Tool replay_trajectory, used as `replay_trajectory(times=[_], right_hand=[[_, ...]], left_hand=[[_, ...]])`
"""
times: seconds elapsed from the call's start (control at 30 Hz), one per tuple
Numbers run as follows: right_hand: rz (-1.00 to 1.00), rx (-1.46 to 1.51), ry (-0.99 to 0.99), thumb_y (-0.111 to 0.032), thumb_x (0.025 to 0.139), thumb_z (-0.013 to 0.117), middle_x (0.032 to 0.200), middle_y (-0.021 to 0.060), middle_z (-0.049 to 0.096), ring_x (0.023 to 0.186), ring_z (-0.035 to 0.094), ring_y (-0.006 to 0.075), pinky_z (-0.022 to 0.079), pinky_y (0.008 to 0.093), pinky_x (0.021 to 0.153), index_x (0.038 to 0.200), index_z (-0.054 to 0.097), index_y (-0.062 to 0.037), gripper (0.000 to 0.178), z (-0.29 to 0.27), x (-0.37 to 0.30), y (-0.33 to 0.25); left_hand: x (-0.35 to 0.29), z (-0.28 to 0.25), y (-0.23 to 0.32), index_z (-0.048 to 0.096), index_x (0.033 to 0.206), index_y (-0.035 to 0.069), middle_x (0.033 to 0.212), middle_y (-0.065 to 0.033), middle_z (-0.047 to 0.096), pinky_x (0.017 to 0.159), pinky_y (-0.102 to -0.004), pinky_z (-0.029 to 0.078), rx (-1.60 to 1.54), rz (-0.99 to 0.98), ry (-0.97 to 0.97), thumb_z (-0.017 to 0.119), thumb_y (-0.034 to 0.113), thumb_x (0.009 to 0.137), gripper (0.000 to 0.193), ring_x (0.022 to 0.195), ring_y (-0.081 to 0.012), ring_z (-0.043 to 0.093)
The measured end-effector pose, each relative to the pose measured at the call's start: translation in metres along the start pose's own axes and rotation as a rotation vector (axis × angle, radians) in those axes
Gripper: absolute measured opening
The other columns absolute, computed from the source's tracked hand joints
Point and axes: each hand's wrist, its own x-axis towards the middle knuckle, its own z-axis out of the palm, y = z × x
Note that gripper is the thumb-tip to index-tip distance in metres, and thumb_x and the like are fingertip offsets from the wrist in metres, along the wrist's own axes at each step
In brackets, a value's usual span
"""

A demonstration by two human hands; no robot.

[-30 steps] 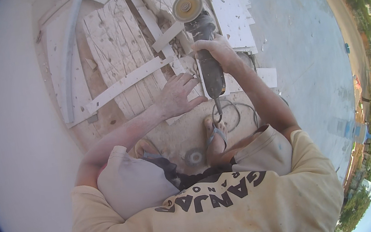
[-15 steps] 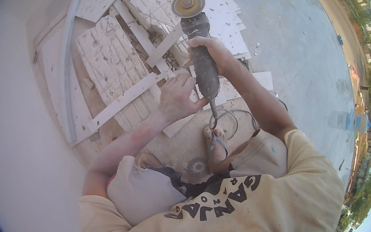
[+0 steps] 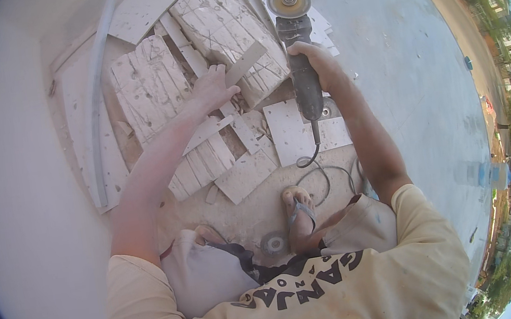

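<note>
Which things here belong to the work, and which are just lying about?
Seemingly in use:
- angle grinder in the right hand
- its cord
- pale strip at the left hand

Apparently lying about:
- metal bar
- lower grey disc
- topmost white board

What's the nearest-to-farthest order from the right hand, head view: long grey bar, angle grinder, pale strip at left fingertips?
1. Angle grinder: gripped by right hand.
2. Pale strip: left of grinder, at left hand.
3. Long grey bar: far left.
</note>
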Motion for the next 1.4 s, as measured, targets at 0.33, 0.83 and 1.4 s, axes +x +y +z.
replay_trajectory(times=[0.33,0.83,1.4], right_hand=[[-0.046,-0.066,0.084,-0.02,0.074,0.075,0.079,0.0071,0.065,0.065,0.063,0.0163,0.052,0.0317,0.058,0.094,0.068,0.0003,0.029,0.0,0.033,0.026],[-0.205,-0.646,0.265,-0.034,0.064,0.077,0.09,0.0151,0.073,0.084,0.07,0.0255,0.056,0.0364,0.078,0.103,0.072,-0.0005,0.052,0.044,0.113,0.069],[-0.355,-0.764,0.214,-0.039,0.068,0.074,0.099,0.0209,0.073,0.095,0.07,0.0322,0.053,0.0407,0.089,0.113,0.07,0.0002,0.06,0.069,0.112,0.055]], left_hand=[[-0.005,-0.025,-0.006,0.062,0.108,-0.003,0.1,-0.0215,0.068,0.089,-0.0463,0.051,-0.203,-0.18,0.239,0.064,0.04,0.087,0.047,0.099,-0.0368,0.066],[-0.124,-0.067,-0.187,0.067,0.105,-0.009,0.102,-0.0283,0.069,0.088,-0.0459,0.05,-0.181,-0.697,0.549,0.069,0.044,0.085,0.057,0.099,-0.0419,0.066],[-0.194,-0.032,-0.222,0.069,0.105,-0.007,0.108,-0.0289,0.069,0.092,-0.0476,0.051,0.113,-0.846,0.208,0.065,0.043,0.085,0.054,0.107,-0.0428,0.065]])
